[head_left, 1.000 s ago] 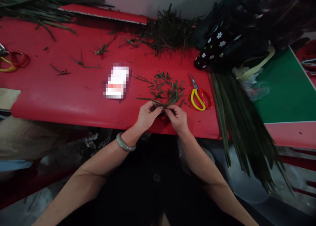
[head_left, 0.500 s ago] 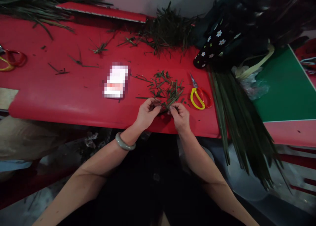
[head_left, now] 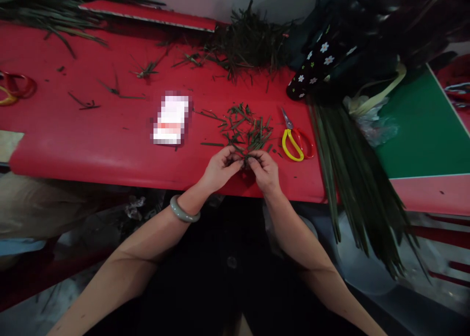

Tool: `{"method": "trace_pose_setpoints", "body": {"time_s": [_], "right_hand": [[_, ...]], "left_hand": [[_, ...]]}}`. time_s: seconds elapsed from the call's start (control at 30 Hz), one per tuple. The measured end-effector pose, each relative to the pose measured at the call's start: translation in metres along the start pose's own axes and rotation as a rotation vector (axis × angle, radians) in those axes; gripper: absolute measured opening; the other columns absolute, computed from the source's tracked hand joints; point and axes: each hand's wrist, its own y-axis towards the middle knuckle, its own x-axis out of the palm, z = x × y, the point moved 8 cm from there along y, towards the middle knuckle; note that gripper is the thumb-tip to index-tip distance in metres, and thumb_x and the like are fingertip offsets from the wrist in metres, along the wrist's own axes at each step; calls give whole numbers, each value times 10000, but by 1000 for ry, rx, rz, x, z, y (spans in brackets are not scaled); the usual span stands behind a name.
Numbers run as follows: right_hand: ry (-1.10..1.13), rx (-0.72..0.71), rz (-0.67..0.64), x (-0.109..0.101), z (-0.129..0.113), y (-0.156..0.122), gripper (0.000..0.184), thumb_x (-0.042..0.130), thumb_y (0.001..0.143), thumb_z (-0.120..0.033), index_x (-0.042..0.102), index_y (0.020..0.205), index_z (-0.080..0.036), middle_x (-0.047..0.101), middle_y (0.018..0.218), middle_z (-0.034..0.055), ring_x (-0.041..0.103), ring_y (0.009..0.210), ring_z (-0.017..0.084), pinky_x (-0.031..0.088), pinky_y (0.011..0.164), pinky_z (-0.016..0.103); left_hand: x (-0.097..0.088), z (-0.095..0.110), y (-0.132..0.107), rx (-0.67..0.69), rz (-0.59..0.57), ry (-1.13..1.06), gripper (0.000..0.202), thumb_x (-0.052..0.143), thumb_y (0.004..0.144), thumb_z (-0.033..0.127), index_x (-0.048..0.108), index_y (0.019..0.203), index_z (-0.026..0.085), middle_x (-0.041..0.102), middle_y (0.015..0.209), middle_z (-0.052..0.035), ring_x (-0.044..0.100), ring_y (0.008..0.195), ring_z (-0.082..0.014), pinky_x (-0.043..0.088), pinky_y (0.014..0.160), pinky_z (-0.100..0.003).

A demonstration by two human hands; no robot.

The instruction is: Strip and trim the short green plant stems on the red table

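A thin leaf strip (head_left: 245, 158) is pinched between L hand (head_left: 220, 168) & R hand (head_left: 265, 170), both closed on it at the fingertips, just over the near edge of the red table (head_left: 110, 145). Prob. best done w/ grips close together & the strip held taut, clear of the cuttings (head_left: 244, 128) just behind. Scissors (head_left: 293, 142) lie near R hand.

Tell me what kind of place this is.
Likely a leaf-craft workbench: red table strewn with leaf scraps, long green leaves beside scissors, left hand and right hand pinching a leaf strip.
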Motion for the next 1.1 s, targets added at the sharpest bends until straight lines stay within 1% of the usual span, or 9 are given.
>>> {"method": "trace_pose_setpoints", "body": {"time_s": [0.17, 0.33, 0.4, 0.47, 0.57, 0.73, 0.9, 0.97, 1.1], "right_hand": [[-8, -18, 19, -2, -5, 0, 181, 529, 737, -378, 546, 816, -216, 567, 610, -32, 539, 536, 99, 479, 543, 252], [1, -33, 73, -7, -4, 0, 191, 512, 754, -386, 534, 823, -209, 556, 593, -40, 529, 517, 85, 464, 530, 231], [6, -36, 95, -9, -3, -1, 194, 522, 748, -387, 530, 827, -210, 559, 601, -38, 533, 520, 87, 467, 531, 233], [4, -32, 94, -9, -2, -1, 192, 531, 741, -385, 530, 836, -218, 562, 607, -36, 539, 525, 93, 475, 534, 242], [-3, -25, 66, -7, -2, -1, 177, 536, 737, -377, 530, 832, -228, 569, 624, -32, 545, 534, 100, 483, 536, 251], [-44, -47, 53, -6, -4, -1, 162, 516, 753, -369, 534, 822, -223, 558, 617, -35, 537, 543, 98, 474, 543, 248], [-51, -71, 54, -7, -5, -1, 151, 501, 775, -363, 540, 821, -225, 549, 595, -38, 526, 535, 94, 463, 533, 238], [-52, -84, 20, -5, -6, -1, 170, 509, 772, -364, 551, 871, -231, 579, 658, -25, 547, 577, 99, 477, 561, 245], [-86, -101, -65, 1, -8, -3, 259, 520, 761, -370, 556, 986, -247, 621, 908, 15, 590, 756, 130, 508, 675, 285]], "left_hand": [[-2, 0, 1, 18, 37, -62, 178, 582, 711, 217, 543, 874, 158, 560, 684, 17, 528, 619, -60, 453, 621, -204], [-20, -2, -2, 62, 247, -58, 178, 621, 689, 265, 503, 781, 170, 536, 621, 45, 510, 554, -54, 441, 561, -197], [-17, -1, -3, 55, 226, -28, 166, 620, 689, 284, 515, 730, 162, 539, 597, 42, 507, 546, -58, 436, 556, -202], [-10, -1, -2, 37, 151, 13, 159, 622, 683, 291, 544, 703, 154, 566, 609, 26, 524, 570, -70, 445, 583, -219], [-2, 1, -2, 34, 81, 94, 137, 633, 661, 265, 590, 730, 155, 601, 663, 10, 548, 617, -87, 456, 622, -236], [-2, 2, -3, 45, 80, 211, 97, 574, 702, 237, 613, 708, 148, 602, 656, 0, 537, 621, -91, 443, 630, -237], [-3, 2, -3, 35, 75, 184, 91, 572, 697, 232, 601, 687, 146, 584, 627, 2, 519, 596, -87, 434, 606, -232], [-3, 3, -3, 32, 78, 178, 85, 571, 693, 224, 595, 670, 146, 577, 611, 5, 512, 581, -84, 431, 595, -229], [-3, 4, -2, 39, 66, 188, 90, 555, 699, 218, 581, 652, 146, 567, 596, 12, 503, 562, -78, 426, 578, -220]]}}
